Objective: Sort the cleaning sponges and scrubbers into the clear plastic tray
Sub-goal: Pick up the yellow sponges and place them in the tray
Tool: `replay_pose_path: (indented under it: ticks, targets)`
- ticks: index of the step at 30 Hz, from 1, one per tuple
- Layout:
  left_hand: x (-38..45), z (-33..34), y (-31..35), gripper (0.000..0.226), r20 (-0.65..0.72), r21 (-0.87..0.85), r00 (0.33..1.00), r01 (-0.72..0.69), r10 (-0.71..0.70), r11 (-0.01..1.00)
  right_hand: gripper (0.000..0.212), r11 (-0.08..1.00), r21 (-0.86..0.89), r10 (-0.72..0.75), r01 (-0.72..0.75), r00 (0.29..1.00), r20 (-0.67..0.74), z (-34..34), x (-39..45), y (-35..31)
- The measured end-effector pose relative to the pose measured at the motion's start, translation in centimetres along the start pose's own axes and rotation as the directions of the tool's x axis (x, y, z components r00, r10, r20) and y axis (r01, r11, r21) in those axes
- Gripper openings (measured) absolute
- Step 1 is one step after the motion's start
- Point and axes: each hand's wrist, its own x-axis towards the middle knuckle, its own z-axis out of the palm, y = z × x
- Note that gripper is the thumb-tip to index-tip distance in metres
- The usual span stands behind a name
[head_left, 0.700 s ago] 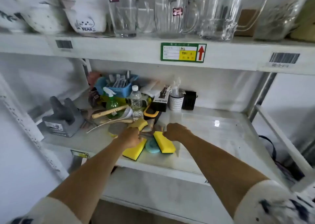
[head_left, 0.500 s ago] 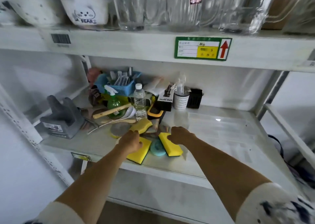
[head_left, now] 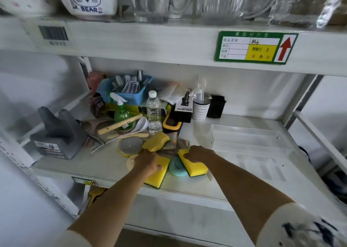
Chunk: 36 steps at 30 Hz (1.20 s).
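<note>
Both arms reach into the middle shelf (head_left: 78,168), where the sponges and scrubbers lie in a small heap near the front edge. The left hand (head_left: 147,163) is curled down over a flat yellow sponge (head_left: 156,178), fingers bent onto its top face. The right hand (head_left: 200,154) is closed around the far end of a second yellow sponge (head_left: 195,166), thumb showing on its near side. Between the two sponges sits a teal mesh scrubber (head_left: 176,167), touching both. Just behind the left hand lie a silver wire scourer (head_left: 130,145) and a third, curved yellow sponge (head_left: 156,142) resting on a striped cloth (head_left: 178,143). The clear plastic tray (head_left: 249,140) stands to the right of the heap on the same shelf, near the right hand, with nothing visible inside it.
</note>
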Motion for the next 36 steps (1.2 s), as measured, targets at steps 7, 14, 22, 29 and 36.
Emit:
replay_pose_path:
  ticks: [7,14,22,29,36]
  targets:
    - [0.7,0.6,0.6,0.054,0.008,-0.007,1.0,0.011,-0.011,1.0,0.062,0.999,0.037,0.006,-0.006,1.0,-0.004,0.4,0.6,0.0]
    - [0.7,0.9,1.1,0.083,-0.019,-0.06,0.999,0.032,-0.033,0.998,0.081,0.99,0.126,0.071,-0.057,0.991,-0.111,1.1,0.8,0.3]
    - [0.1,-0.5,1.1,0.084,-0.058,-0.184,0.998,-0.017,0.006,0.983,0.064,0.964,0.263,0.016,0.048,0.972,-0.236,-0.3,-0.3,-0.2]
    - [-0.7,-3.9,4.0,0.08,-0.171,-0.442,0.985,-0.061,-0.018,0.895,0.056,0.921,0.369,0.032,0.123,0.922,-0.387,-2.4,-2.5,1.0]
    - [-2.3,-5.3,9.9,0.065,-0.31,-0.55,0.95,-0.151,-0.032,0.821,0.04,0.955,0.29,0.134,0.066,0.776,-0.617,-4.5,-5.7,5.6]
